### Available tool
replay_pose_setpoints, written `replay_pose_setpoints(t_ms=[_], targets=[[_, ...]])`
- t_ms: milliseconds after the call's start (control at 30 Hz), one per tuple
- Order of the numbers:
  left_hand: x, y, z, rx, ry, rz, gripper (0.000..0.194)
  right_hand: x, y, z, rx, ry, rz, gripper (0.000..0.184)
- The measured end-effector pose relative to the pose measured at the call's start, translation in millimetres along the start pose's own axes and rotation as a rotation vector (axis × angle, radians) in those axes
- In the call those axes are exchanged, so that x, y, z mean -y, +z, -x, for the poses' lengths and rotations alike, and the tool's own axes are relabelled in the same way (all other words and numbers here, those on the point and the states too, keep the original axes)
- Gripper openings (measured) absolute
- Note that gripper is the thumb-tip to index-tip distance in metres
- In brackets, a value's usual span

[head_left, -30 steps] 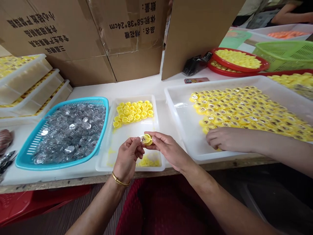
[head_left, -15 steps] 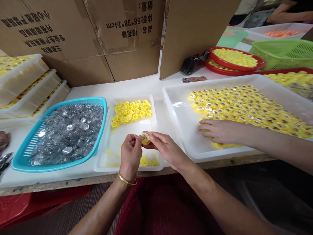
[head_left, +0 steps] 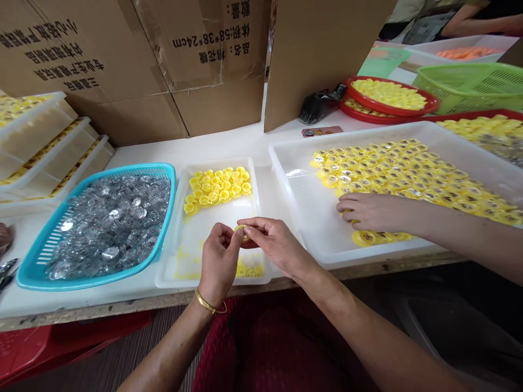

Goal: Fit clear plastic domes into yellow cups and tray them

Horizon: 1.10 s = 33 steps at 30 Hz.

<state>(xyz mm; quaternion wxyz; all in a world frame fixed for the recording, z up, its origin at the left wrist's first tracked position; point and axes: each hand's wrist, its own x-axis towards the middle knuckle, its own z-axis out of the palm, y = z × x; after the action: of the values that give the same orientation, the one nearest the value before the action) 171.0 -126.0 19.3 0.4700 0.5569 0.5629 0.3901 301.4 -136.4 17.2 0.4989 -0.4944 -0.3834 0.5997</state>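
Observation:
Between both hands I hold a small round yellow plastic piece (head_left: 242, 231) with a clear top, over the near part of a white tray (head_left: 192, 231). My left hand (head_left: 220, 253) pinches it from the left, and a gold bangle circles that wrist. From the right, my right hand (head_left: 275, 242) grips it with the thumb on its top. Thumbs and fingers cover most of the piece. Yellow plastic cups (head_left: 216, 186) stand in rows at the tray's far end, and yellow crumbs lie at its near end.
Left is a blue basket (head_left: 174, 204) of clear plastic discs (head_left: 118, 218); stacked trays (head_left: 77, 149) stand beyond it. Right, another person's hand (head_left: 368, 211) reaches into a large white tray (head_left: 290, 209) of finished-looking yellow pieces (head_left: 392, 174). Cardboard (head_left: 220, 103) walls the back.
My thumbs have closed over the top of the yellow piece, which shows less than before. The other person's hand has shifted slightly right in the large tray. The view has moved a little.

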Motion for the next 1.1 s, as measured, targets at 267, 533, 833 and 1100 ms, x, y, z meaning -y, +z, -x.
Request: replay_pose_setpoints(t_ms=[267, 533, 833, 1100], targets=[[-7.2, -10.2, -5.8, 0.324, -0.125, 0.139, 0.035, 4.1, -1.3, 8.6, -0.018, -0.050, -0.019, 0.037], [-9.6, -14.3, 0.1, 0.311, -0.098, 0.114, 0.036, 10.3, -5.2, 19.5, 0.002, -0.042, 0.028, 0.043], [-15.1, 1.3, 3.3, 0.310, -0.065, 0.065, 0.036, 17.9, -11.2, 34.3, -0.021, -0.028, 0.069, 0.040], [-17.5, 5.9, 3.2, 0.351, -0.148, 0.196, 0.058, 36.6, -111.0, 33.0, -0.257, -0.138, 0.421, 0.027]])
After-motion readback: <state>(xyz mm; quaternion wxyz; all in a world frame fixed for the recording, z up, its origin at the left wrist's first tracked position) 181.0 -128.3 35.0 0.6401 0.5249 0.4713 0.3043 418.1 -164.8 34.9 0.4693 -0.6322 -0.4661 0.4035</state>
